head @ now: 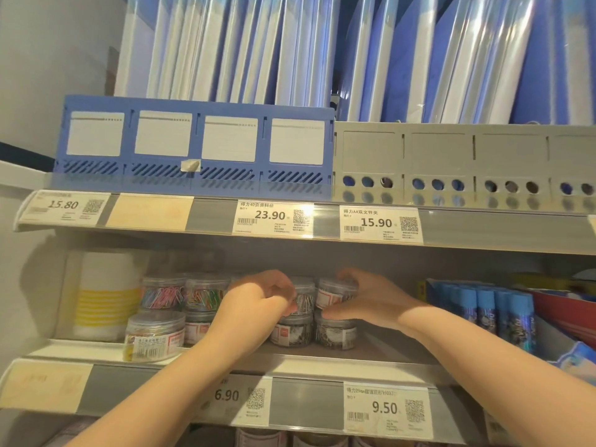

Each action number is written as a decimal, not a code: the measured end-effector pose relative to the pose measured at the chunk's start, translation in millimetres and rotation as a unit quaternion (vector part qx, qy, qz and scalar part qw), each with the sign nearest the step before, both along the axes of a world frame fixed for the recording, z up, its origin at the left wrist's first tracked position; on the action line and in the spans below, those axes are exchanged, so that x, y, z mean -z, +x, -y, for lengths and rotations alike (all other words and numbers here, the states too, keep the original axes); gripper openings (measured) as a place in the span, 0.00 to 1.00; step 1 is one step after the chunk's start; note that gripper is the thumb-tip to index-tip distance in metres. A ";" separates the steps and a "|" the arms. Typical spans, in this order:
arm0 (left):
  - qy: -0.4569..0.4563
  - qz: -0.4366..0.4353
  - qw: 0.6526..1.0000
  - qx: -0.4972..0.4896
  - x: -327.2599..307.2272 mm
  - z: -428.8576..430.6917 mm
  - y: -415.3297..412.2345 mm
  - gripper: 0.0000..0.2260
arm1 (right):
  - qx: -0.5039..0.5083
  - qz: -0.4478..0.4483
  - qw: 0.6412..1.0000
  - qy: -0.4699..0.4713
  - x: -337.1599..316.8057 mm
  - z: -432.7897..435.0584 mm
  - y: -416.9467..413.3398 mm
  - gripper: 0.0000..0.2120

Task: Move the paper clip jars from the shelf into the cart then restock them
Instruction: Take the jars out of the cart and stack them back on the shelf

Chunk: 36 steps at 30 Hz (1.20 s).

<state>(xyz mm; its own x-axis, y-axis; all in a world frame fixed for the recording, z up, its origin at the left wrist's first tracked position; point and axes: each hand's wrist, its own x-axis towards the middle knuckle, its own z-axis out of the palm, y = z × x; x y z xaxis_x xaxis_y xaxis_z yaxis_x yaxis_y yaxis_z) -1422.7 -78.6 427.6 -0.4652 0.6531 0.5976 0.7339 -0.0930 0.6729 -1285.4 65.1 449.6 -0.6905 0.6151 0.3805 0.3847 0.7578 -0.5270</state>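
**Q:** Target location relative to each grip?

**A:** On the shelf [371, 353], in two-high stacks. The left grip [258, 298] curls against the left side of the upper left jar [305, 296]. The right grip [367, 301] wraps the upper right jar [333, 295] — axes upright, jars side by side between the hands.

**Q:** Extraction path?

**A:** Probably lift clear of the lower jars [293, 333], then draw back toward the body — cart not in view
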 end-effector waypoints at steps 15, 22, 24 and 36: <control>0.039 0.040 0.998 -0.003 -1.6 -0.6 2.2 0.08 | -0.002 0.000 1.000 -0.006 6.7 2.2 -2.5 0.40; 0.049 0.057 0.997 -0.009 -0.4 -1.4 1.6 0.09 | -0.013 -0.016 0.999 -0.027 7.7 1.6 -4.1 0.38; 0.053 0.057 0.997 -0.013 -0.2 -1.3 2.2 0.09 | -0.011 -0.015 1.000 -0.023 7.7 2.5 -3.5 0.38; 0.041 0.089 0.995 -0.011 -3.3 -0.6 4.7 0.08 | -0.001 -0.011 1.000 -0.024 7.9 3.8 -1.1 0.40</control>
